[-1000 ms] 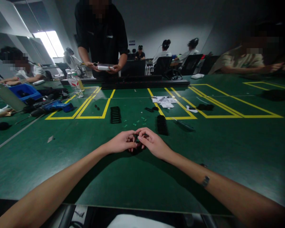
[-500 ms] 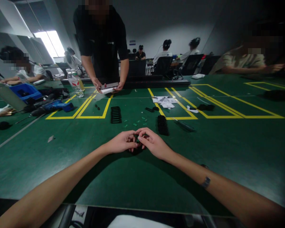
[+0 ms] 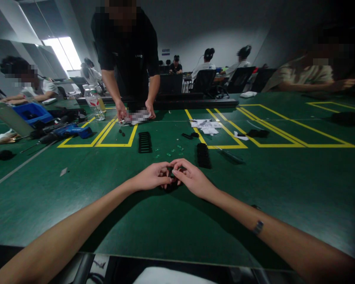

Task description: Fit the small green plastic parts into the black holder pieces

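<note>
A green table marked with yellow tape fills the room's foreground, and a co-worker in black leans over its far edge. Near the middle, the left hand and right hand meet, fingers curled in and gripping a small dark part between them, mostly hidden by the fingers. Just beyond lie green chips, between a slotted black rack on the left and a black block on the right.
</note>
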A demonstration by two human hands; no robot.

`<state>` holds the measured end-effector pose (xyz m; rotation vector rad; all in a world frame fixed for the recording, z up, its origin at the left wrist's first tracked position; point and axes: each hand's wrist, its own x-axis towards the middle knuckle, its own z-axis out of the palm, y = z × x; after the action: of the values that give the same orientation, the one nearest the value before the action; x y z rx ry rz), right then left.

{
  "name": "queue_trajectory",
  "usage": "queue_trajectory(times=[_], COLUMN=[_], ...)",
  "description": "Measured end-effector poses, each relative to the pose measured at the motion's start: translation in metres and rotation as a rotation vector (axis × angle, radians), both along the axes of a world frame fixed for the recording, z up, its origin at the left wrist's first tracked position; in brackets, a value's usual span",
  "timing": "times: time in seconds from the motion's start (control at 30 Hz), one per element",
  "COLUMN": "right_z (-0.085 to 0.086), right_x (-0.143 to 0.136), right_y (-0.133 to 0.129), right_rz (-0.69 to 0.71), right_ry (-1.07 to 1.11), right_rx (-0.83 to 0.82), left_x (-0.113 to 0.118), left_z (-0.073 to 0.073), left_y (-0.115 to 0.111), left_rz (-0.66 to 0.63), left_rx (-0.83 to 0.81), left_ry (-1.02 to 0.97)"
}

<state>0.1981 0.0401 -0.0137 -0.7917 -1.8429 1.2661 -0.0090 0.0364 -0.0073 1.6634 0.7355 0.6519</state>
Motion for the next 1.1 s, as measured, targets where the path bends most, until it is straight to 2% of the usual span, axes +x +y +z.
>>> queue_trajectory(times=[1.1], right_z=[0.0018], right_x=[-0.0001], right_y=[-0.0005], right_rz=[-0.007], right_ry=[-0.019], right_rx=[0.002], left_x=[-0.0002], left_z=[-0.0007], left_y=[0.0003], left_rz=[-0.007], left_rx=[0.007], left_ry=[-0.004])
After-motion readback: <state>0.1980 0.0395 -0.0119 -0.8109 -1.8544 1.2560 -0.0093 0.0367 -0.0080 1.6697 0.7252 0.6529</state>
